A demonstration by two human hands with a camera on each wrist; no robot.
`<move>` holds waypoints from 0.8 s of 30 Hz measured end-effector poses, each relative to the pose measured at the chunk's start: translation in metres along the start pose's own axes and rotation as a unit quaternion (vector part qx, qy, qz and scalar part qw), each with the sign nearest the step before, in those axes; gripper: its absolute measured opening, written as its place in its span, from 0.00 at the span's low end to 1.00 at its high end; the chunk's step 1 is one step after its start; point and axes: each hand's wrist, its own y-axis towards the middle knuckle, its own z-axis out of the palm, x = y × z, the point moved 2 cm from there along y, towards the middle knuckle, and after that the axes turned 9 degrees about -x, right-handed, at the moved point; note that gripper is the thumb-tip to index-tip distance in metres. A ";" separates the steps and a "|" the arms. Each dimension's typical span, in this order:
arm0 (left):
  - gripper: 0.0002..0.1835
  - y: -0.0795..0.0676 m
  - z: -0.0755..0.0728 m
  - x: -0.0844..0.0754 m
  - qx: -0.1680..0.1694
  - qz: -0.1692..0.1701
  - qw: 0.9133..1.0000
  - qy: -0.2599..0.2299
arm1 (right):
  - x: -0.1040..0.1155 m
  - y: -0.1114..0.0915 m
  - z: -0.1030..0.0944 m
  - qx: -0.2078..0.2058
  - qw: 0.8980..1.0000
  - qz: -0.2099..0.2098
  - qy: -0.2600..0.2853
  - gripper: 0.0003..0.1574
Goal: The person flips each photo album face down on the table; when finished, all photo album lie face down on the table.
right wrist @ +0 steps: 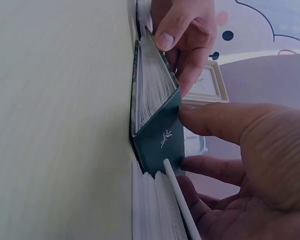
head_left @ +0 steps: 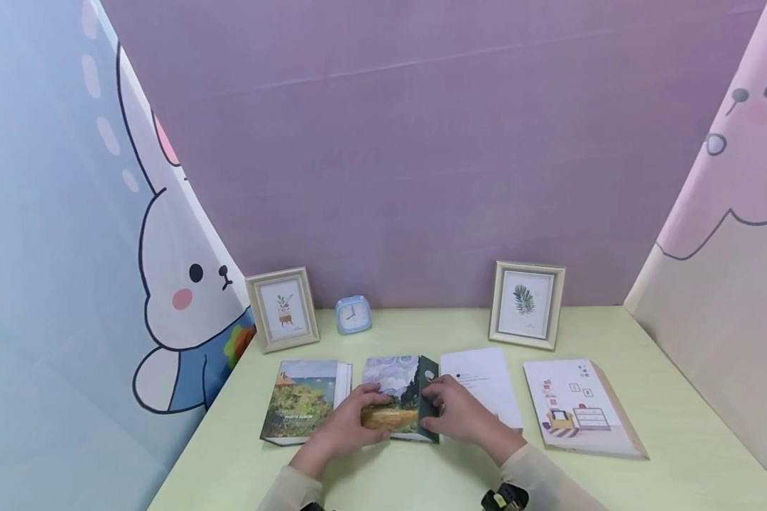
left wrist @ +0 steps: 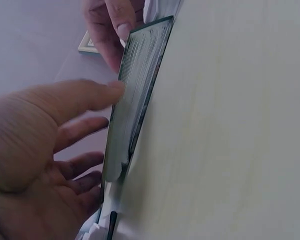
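Note:
A thick photo album [head_left: 390, 372] with a painted landscape cover and dark green spine [right wrist: 162, 137] lies in the middle of the row on the table. My left hand [head_left: 351, 424] rests on its cover, the thumb at the near edge. In the left wrist view, the page block [left wrist: 140, 75] shows beside that thumb. At the spine side, my right hand [head_left: 463, 411] touches the album with its thumb and fingertips. Neither hand is curled round it. Left of it lies another album [head_left: 300, 404] with a seaside painting; a white book [head_left: 482, 369] lies at the right.
Farther right on the pale table [head_left: 690, 419] is a book [head_left: 581, 408] with a furniture drawing. At the back stand a plant-pot picture frame [head_left: 283, 310], a small blue clock [head_left: 354, 314] and a leaf picture frame [head_left: 527, 305], before a purple backdrop [head_left: 409, 156].

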 end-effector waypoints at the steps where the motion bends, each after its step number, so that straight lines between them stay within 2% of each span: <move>1: 0.33 0.000 0.000 -0.001 0.000 0.001 1.000 0.003 | 0.000 0.000 0.000 0.001 1.000 -0.002 -0.001 0.36; 10: 0.31 -0.001 -0.001 -0.006 0.009 -0.023 1.000 -0.004 | 0.008 0.000 0.000 0.004 1.000 -0.012 -0.006 0.37; 18: 0.31 -0.001 0.000 -0.008 0.004 -0.020 1.000 -0.007 | 0.006 0.001 0.003 0.016 1.000 -0.009 0.016 0.35; 24: 0.42 -0.002 -0.002 -0.008 -0.009 -0.036 0.999 -0.002 | 0.007 0.003 0.001 0.005 1.000 -0.021 0.007 0.33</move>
